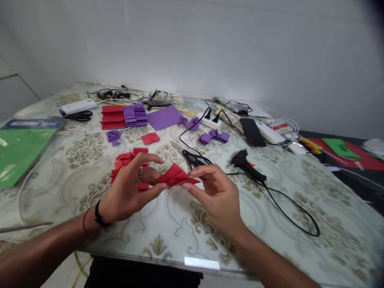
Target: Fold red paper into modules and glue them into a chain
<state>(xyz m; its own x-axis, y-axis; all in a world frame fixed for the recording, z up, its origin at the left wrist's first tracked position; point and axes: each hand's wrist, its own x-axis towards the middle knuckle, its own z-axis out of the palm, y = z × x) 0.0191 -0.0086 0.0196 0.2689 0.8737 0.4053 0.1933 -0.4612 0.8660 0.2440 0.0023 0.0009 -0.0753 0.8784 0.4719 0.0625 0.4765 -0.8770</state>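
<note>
A folded piece of red paper (175, 175) is held above the table between both hands. My left hand (132, 188) pinches its left side between thumb and fingers. On its right corner, the thumb and fingertips of my right hand (217, 192) are closed. Just behind my left hand lie several folded red paper pieces (123, 161), partly covered by it. A flat red square (150, 138) rests farther back. Black-handled scissors (195, 159) lie beyond the held paper, and a black glue gun (247, 166) is to the right of my right hand.
Purple and red pleated strips (135, 115), a purple sheet (165, 117) and folded purple pieces (214, 136) lie farther back. A power strip (210, 121) and phone (252, 132) stand right of them. Green sheets (27, 152) are at left. The glue gun's cord (300, 228) loops rightward.
</note>
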